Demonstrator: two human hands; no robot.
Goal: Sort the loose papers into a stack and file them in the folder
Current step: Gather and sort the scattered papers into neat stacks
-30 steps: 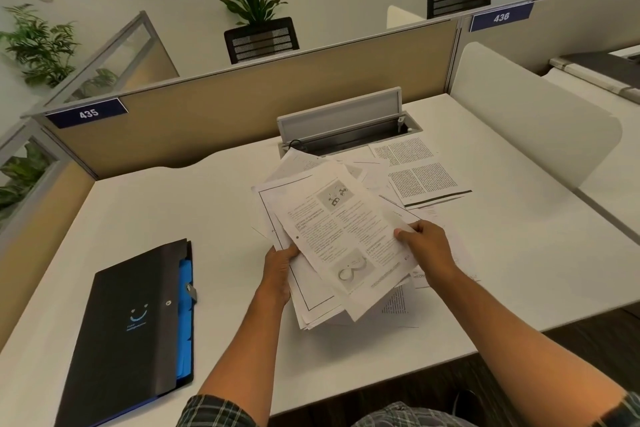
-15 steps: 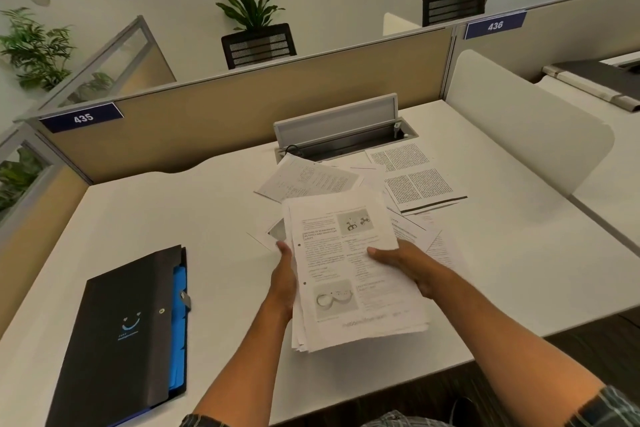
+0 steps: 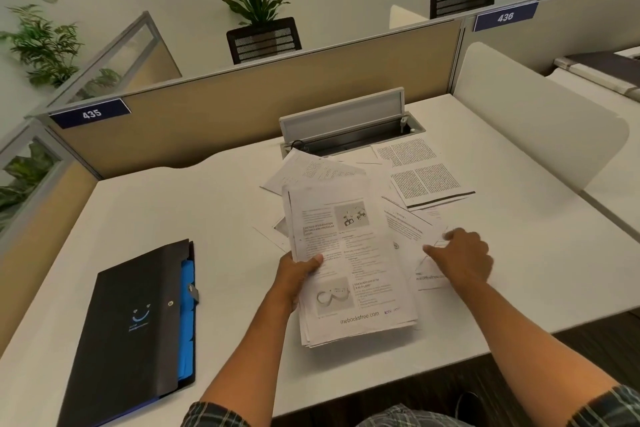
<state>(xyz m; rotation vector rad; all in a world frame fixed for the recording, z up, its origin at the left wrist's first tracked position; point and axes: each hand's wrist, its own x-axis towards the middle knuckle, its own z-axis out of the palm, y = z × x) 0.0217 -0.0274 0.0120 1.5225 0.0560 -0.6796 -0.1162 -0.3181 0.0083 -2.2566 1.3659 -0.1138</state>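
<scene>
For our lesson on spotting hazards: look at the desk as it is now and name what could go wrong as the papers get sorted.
1. The left hand grips the stack at one edge only, so sheets may fan out or slip.
2. The right hand reaches for a loose sheet overlapping others, and might drag several.
3. The folder lies closed, so filing may need a free hand.

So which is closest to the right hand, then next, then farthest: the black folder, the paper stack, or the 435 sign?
From the right hand:
1. Paper stack, just to its left, held by the left hand.
2. Black folder, far left on the desk.
3. 435 sign, up on the back-left partition.
</scene>
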